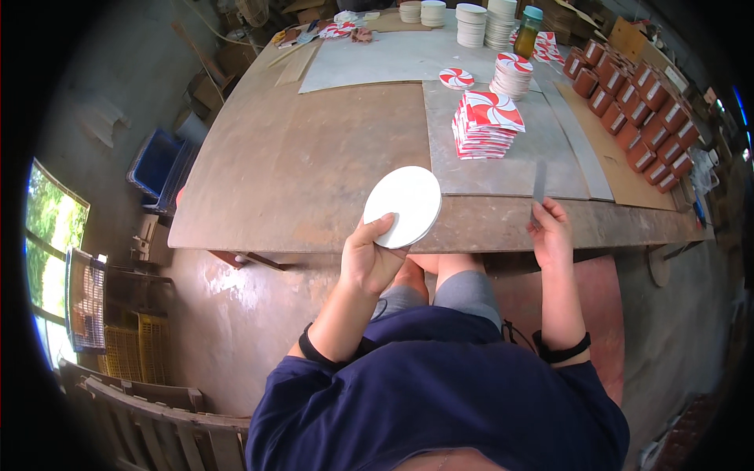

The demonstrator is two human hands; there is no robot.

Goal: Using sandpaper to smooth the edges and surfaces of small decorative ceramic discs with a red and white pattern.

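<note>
A white round disc point(410, 206) is tilted up in my left hand point(367, 257), thumb lying on its face and fingers hidden behind. Its lower edge looks doubled, so I cannot tell whether it is one disc or two. To the right, my right hand point(551, 234) pinches a thin flat grey strip point(540, 182) that points up over the table's near edge. Beyond the hands stands a pile of square red-and-white swirl sheets point(488, 125). Behind it are a stack of round discs point(512, 82) topped with a swirl print and a low swirl-printed disc point(456, 78).
The brown table point(314, 157) spans the view before me. White disc stacks point(471, 25) and a teal-lidded bottle point(527, 33) stand at the back. Reddish-brown cylinders point(636, 110) are piled at right. A blue crate point(155, 165) and slatted wooden bench point(157, 408) are at left.
</note>
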